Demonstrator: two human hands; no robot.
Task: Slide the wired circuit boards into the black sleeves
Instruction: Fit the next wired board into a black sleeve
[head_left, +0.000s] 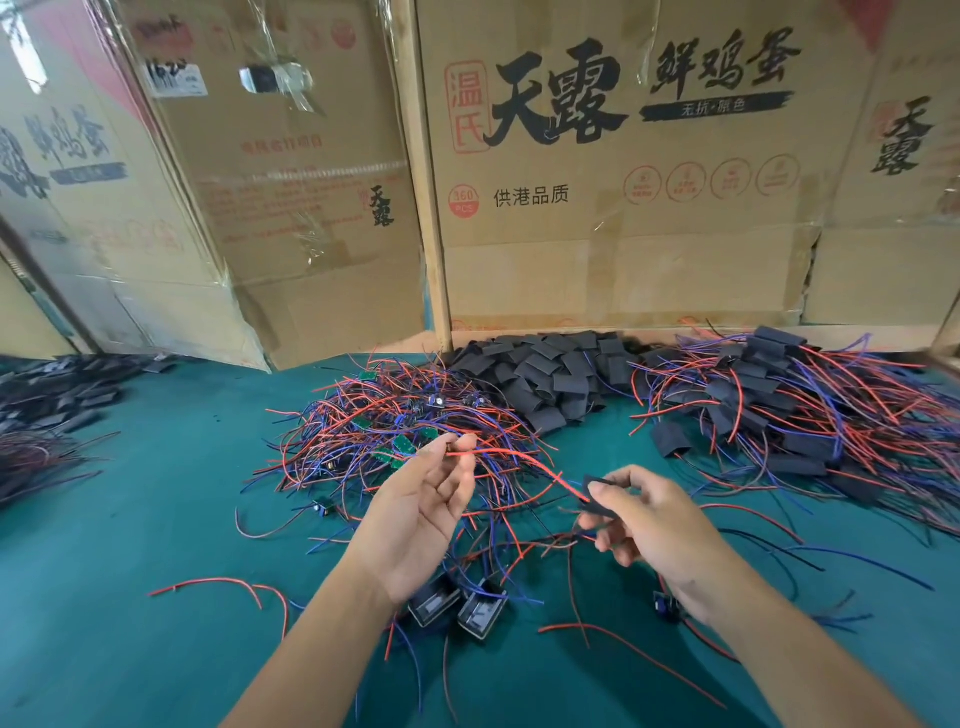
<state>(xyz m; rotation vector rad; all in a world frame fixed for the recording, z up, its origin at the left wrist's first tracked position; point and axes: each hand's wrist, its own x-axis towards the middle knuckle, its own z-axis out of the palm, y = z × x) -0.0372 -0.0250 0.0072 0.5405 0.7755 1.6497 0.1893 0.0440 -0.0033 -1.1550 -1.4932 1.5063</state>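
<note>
At the left, bare green mat (156, 519) gave you open room, out to a dark heap at the table's edge. Your left hand (421, 514) pinched a thin red wire (511, 457) above the tangled boards (395, 431). Your right hand (654, 525) gripped a flat, matte black sleeve (597, 493), its mouth touching the wire's end. Loose sleeves (550, 374) lay heaped behind, against the cardboard boxes (623, 208).
</note>
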